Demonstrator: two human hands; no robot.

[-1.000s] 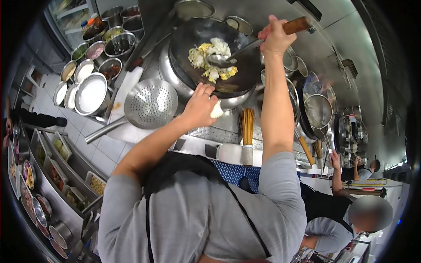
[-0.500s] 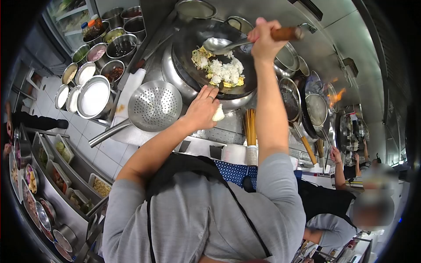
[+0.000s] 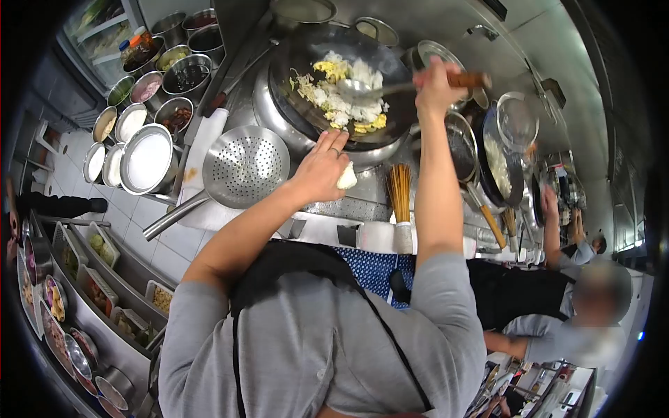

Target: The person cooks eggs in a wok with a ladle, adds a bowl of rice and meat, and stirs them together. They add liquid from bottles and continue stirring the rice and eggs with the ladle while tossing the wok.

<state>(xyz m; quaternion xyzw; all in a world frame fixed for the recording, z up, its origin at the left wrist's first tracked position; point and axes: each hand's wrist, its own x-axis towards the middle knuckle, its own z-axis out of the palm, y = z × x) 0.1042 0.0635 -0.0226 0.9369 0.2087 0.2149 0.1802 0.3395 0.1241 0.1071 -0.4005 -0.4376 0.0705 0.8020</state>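
Wrapped round the wooden handle of a metal ladle (image 3: pixel 355 90), my right hand (image 3: pixel 437 85) is held over the right side of a dark wok (image 3: pixel 289 59). The ladle's bowl rests among white rice (image 3: pixel 338 104) and yellow egg (image 3: pixel 369 125). My left hand (image 3: pixel 324 167) is closed at the wok's near rim, with a white cloth (image 3: pixel 346 177) showing beside its palm. Part of that cloth is hidden under the hand. A perforated strainer (image 3: pixel 247 167) lies left of my left hand.
Metal pots of ingredients (image 3: pixel 146 157) stand at the upper left. A bamboo brush (image 3: pixel 400 202) lies between my forearms. Food trays (image 3: pixel 101 285) fill the lower left. At the right, a co-worker (image 3: pixel 529 299) is beside another wok (image 3: pixel 498 167) and a wooden-handled strainer (image 3: pixel 463 160).
My right hand has moved slightly right and down with the ladle. The rice and egg are spread further up the wok. The co-worker's wok has shifted, and the flame there is smaller.
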